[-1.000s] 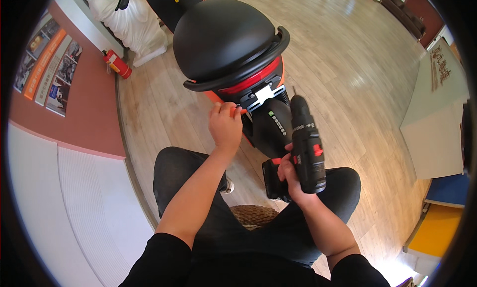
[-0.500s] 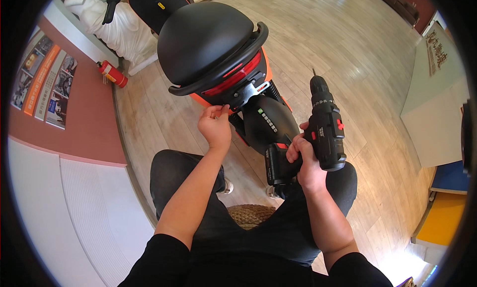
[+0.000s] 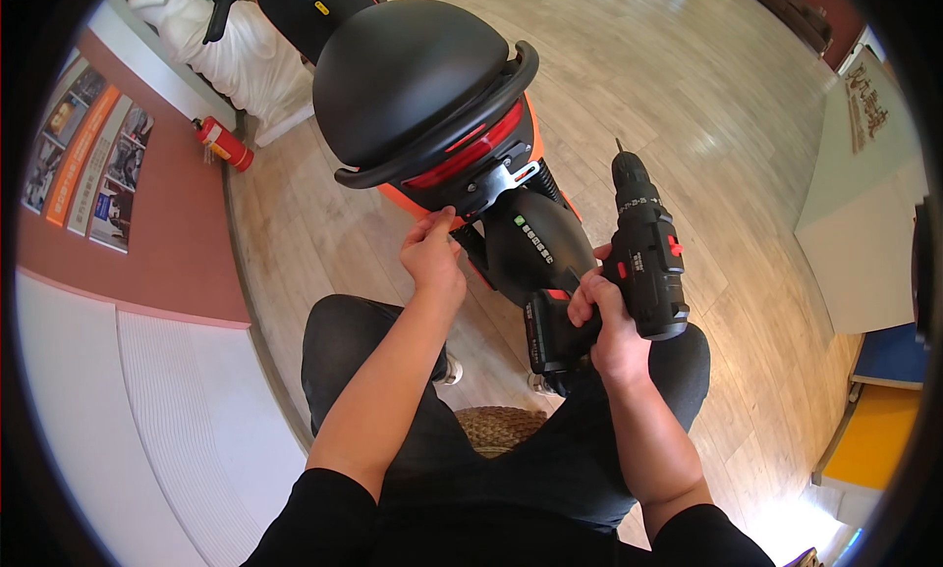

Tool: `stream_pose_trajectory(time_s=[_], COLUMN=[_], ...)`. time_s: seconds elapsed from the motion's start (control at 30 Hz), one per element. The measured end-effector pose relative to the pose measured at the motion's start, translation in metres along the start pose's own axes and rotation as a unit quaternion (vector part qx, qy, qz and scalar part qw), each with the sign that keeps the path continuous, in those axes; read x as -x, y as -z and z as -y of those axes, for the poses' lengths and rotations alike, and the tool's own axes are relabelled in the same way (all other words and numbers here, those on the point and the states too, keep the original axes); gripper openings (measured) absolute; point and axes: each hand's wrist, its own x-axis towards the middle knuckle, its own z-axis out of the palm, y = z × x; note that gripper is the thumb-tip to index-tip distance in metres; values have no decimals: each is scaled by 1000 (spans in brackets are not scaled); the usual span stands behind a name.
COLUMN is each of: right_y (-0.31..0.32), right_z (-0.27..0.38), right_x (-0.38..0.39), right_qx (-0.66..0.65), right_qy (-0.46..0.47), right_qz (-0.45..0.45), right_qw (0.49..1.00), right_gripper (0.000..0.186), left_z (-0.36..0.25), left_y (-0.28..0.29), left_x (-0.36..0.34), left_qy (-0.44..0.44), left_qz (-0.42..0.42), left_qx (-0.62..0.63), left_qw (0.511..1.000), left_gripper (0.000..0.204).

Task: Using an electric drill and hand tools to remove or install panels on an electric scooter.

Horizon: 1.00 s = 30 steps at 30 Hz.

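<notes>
An electric scooter stands in front of my knees, with a black rounded seat [image 3: 413,86], a red tail light [image 3: 473,153] and a black rear mudguard [image 3: 530,258]. A silver metal bracket [image 3: 494,187] is fixed below the light. My left hand [image 3: 433,263] is by the bracket's left end, thumb and fingers pinched together; whatever they hold is hidden. Gripped by its handle in my right hand [image 3: 611,331] is a black cordless drill [image 3: 646,272]. Its thin bit [image 3: 618,145] points away from me, to the right of the mudguard and touching nothing.
A red fire extinguisher [image 3: 225,145] stands by the left wall, near a white statue [image 3: 231,56]. The wooden floor [image 3: 707,125] runs around the scooter. To the right is a pale sign panel [image 3: 845,243]; a woven seat [image 3: 496,430] shows between my legs.
My left hand has shifted slightly right and down, its fingers now a little lower beside the bracket. The drill stays in my right hand, almost unmoved.
</notes>
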Motion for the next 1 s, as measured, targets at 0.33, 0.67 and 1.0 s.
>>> stream_pose_trajectory(time_s=[0.33, 0.67, 1.0], right_y=[1, 2, 2], right_z=[-5, -12, -17], right_x=[-2, -3, -2], right_qx=[19, 47, 80], right_qy=[-8, -17, -30], right_qz=[2, 14, 48], right_qw=[1000, 999, 995], right_gripper=[32, 32, 29], left_z=[-1, -20, -19], left_y=[-2, 6, 7], left_x=[2, -8, -12], left_qy=[82, 279, 294], left_qz=[14, 43, 47], left_qx=[94, 190, 198], left_qw=[992, 940, 934], left_gripper=[25, 20, 19])
